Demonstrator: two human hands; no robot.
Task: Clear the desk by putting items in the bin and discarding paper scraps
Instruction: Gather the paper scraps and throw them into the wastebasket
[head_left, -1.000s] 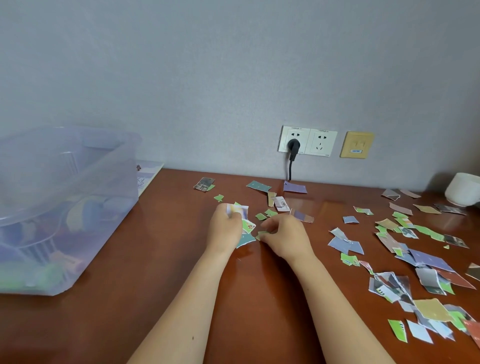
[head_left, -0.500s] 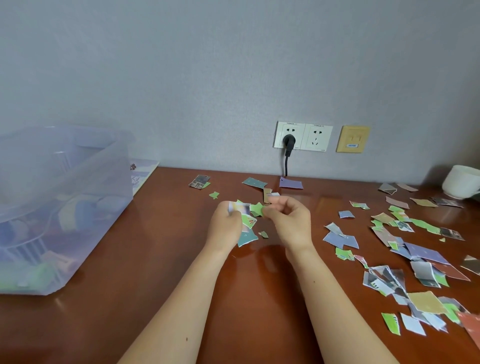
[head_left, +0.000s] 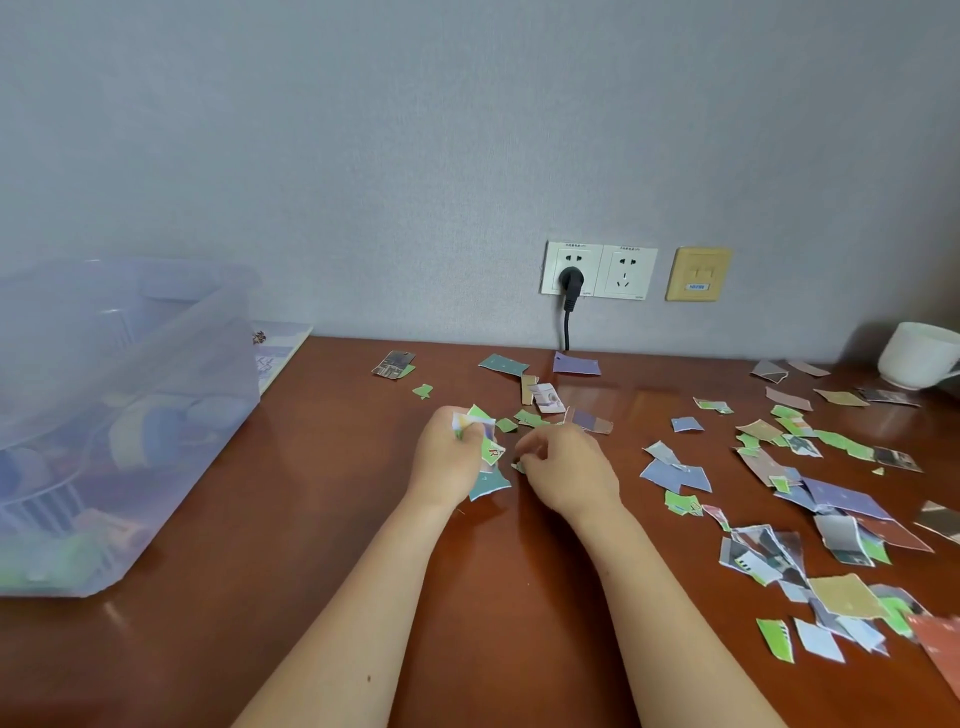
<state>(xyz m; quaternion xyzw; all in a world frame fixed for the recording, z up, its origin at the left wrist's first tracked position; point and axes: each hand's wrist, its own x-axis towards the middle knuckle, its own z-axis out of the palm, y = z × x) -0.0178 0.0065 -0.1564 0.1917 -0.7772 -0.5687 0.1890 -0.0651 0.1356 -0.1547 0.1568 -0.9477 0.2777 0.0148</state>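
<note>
While left hand grips scrap bunch | long axis near-far

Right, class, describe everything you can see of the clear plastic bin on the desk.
The storage bin is translucent, bluish plastic with a rounded rim and no lid in sight. It stands upright at the left end of the desk, cut off by the frame. Blurred coloured items show through its wall. A printed sheet lies just behind it.

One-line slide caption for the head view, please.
Left hand grips a bunch of paper scraps; right hand curls over a small scrap on the desk, translucent bin at left.
</note>
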